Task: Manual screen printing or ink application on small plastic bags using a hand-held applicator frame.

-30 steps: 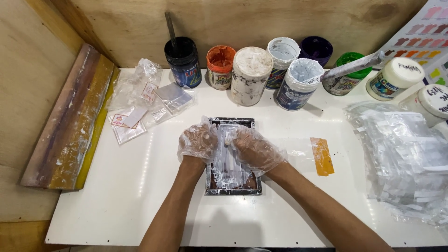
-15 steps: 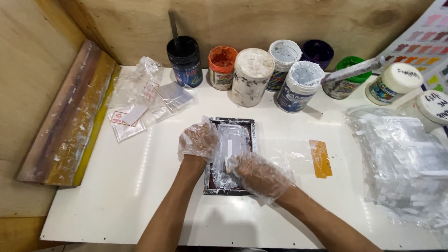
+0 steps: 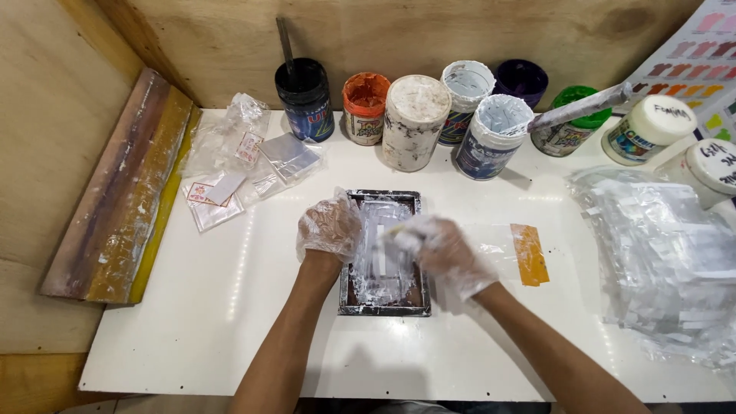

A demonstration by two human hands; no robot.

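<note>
working at a white table (image 3: 230, 322), gloved hands rest on a small framed screen (image 3: 381, 307) at its centre: left hand (image 3: 330, 228) pressing the frame's left edge, right hand (image 3: 441, 249) curled over it; paint jars (image 3: 414, 119) line the far edge.

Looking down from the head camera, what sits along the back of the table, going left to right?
Black jar with a stick → orange jar → white-crusted jar → white-lined pot → green-lidded jar → white-capped bottle.
</note>
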